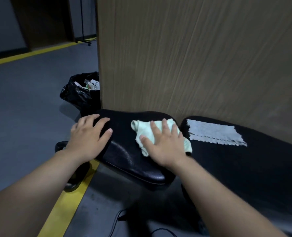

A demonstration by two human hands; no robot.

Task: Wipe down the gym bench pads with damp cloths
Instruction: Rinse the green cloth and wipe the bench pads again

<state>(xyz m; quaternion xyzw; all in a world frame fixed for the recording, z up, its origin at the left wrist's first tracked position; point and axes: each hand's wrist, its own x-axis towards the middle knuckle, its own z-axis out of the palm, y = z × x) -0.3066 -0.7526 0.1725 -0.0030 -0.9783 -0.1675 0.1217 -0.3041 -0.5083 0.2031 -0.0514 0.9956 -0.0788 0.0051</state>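
1. Black vinyl seat pad point(129, 158) is lying under both hands.
2. Right hand point(164, 144), fingers spread flat, is pressing a pale green cloth point(142, 129) onto the seat pad's far right part.
3. Left hand point(88, 135), fingers spread, is resting on the seat pad's left end.
4. Grey cloth point(213, 132) is lying flat on the back pad point(244, 168), just right of the seat pad.

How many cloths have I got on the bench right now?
2. A pale green cloth lies under the right hand on the seat pad; a grey cloth lies flat on the back pad, untouched. More may be out of view.
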